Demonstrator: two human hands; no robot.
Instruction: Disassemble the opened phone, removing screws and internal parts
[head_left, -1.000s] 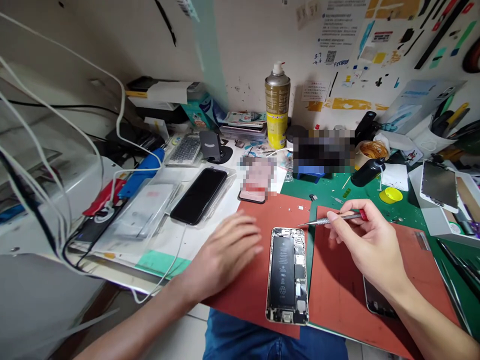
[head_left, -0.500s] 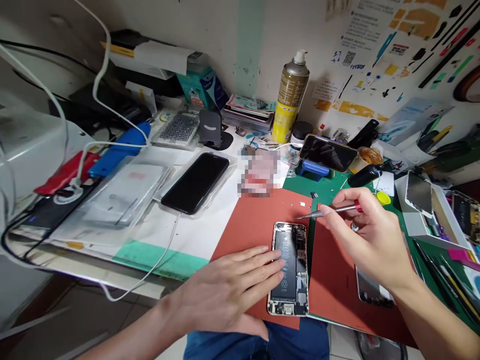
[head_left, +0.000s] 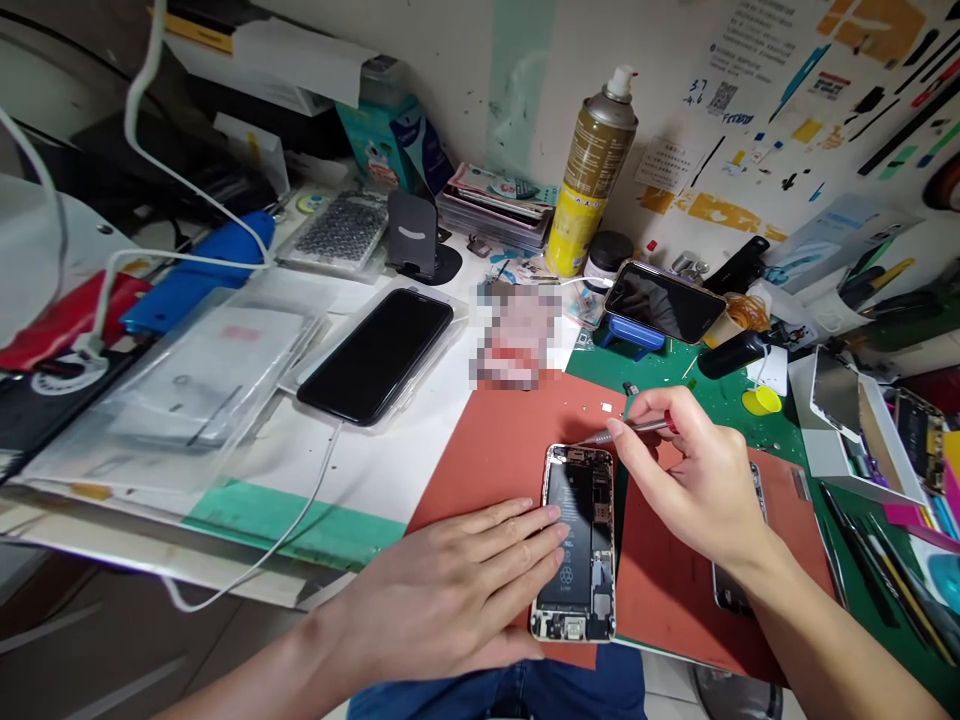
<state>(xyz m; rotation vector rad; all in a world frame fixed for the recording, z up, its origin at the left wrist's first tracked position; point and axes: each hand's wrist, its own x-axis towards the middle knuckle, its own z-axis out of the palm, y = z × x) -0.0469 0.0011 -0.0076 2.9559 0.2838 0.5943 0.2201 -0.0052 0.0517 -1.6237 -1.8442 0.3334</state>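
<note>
On the red mat (head_left: 480, 430), the opened phone (head_left: 602, 560) is apparently steadied by the left hand (head_left: 450, 590), laid flat, fingers uncurled; slim metal tool (head_left: 599, 438) is pinched in the right hand (head_left: 701, 490), tip at phone's top edge.

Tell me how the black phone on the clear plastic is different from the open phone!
The black phone has a smooth, dark front; the open phone shows its insides. The black phone lies slanted, the open phone nearly straight. The left hand touches the open phone; no hand touches the black phone. Both have rounded corners.
</note>
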